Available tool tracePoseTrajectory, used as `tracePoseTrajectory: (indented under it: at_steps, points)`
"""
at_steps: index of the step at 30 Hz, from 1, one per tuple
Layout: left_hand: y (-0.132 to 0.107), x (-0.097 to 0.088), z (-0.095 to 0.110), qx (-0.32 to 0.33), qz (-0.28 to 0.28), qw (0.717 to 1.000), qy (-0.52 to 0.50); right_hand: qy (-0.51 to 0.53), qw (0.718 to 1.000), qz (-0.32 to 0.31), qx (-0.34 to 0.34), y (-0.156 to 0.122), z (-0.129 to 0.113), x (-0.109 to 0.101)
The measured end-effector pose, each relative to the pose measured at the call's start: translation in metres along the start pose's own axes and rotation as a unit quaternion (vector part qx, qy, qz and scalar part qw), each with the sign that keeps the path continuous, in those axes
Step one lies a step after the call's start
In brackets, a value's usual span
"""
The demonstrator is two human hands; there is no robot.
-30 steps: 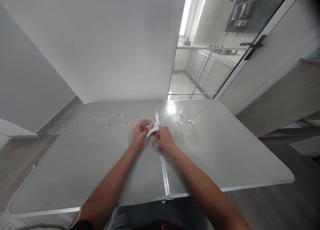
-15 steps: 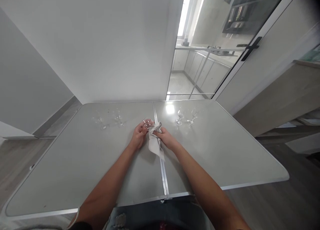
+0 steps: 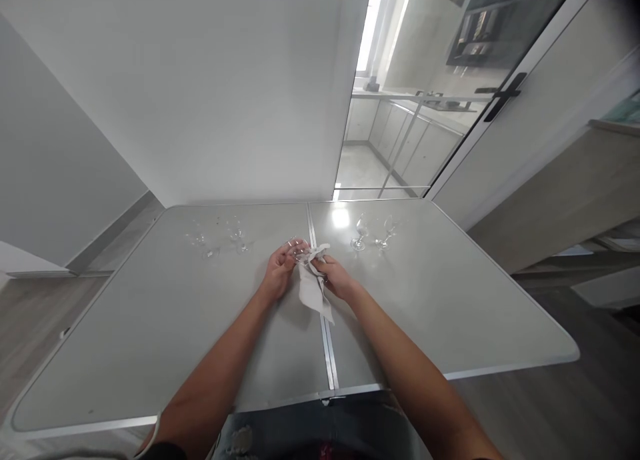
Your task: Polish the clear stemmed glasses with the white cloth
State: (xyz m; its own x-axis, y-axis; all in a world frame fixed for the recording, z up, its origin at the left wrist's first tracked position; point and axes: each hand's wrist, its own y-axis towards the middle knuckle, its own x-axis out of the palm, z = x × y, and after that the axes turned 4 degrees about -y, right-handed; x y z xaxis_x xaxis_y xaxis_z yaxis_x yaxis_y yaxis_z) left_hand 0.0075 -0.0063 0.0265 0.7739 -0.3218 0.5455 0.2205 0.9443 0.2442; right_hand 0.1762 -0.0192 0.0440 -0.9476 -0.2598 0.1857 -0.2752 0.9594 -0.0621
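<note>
My left hand (image 3: pixel 277 273) is wrapped round a small clear stemmed glass (image 3: pixel 299 250), held just above the middle seam of the grey table (image 3: pixel 150 340). My right hand (image 3: pixel 336 278) pinches a white cloth (image 3: pixel 314 290) against the glass; the cloth's loose end hangs down toward the tabletop. Both hands meet at the glass near the table's centre.
Two clear stemmed glasses (image 3: pixel 220 239) stand at the far left of the table and two more (image 3: pixel 373 233) at the far right. A white wall lies behind the table. A glass sliding door (image 3: pixel 425 113) opens onto a kitchen at the back right.
The cloth was bunched between my hands on the table; it now hangs loose below my right hand, and the glass is lifted slightly. The other glasses have not moved.
</note>
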Motion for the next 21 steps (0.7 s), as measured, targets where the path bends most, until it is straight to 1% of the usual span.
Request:
tracePoseTrajectory:
  at_steps: [1,2,3,5,6,7,8,11,14,18,19,21]
  points:
    - [0.0,0.0,-0.001,0.005,0.005,1.0,0.001,-0.033,0.999,-0.003,-0.018,0.0,0.0,-0.001]
    - [0.001,-0.001,-0.002,0.014,0.014,1.0,0.006,-0.086,0.995,-0.001,-0.047,0.0,0.0,-0.001]
    - [0.002,-0.002,-0.003,0.024,0.023,0.999,0.014,-0.153,0.985,0.005,-0.079,0.0,0.0,-0.001]
    - [0.003,-0.004,-0.006,0.045,0.042,0.997,0.036,-0.276,0.952,0.034,-0.127,0.001,0.003,-0.002]
    - [0.004,-0.005,-0.007,0.052,0.047,0.997,0.043,-0.317,0.937,0.049,-0.141,0.002,0.005,-0.002]
    - [0.005,-0.006,-0.008,0.057,0.051,0.996,0.047,-0.338,0.927,0.061,-0.15,0.003,0.007,-0.002]
    - [0.005,-0.006,-0.009,0.06,0.053,0.996,0.048,-0.342,0.924,0.068,-0.156,0.004,0.009,-0.002]
    - [0.006,-0.004,-0.008,0.065,0.057,0.995,0.044,-0.294,0.937,0.097,-0.163,0.005,0.009,-0.002]
    - [0.005,0.002,-0.005,0.068,0.059,0.995,0.037,-0.237,0.941,0.165,-0.174,-0.001,-0.001,-0.005]
    - [0.004,0.005,0.001,0.053,0.072,0.996,0.015,-0.142,0.917,0.304,-0.214,-0.008,-0.017,-0.013]
    - [0.004,0.005,0.002,0.056,0.081,0.995,0.011,-0.104,0.914,0.326,-0.217,-0.007,-0.019,-0.016]
    - [0.005,0.002,0.004,0.069,0.103,0.992,0.005,-0.006,0.925,0.324,-0.199,-0.003,-0.019,-0.021]
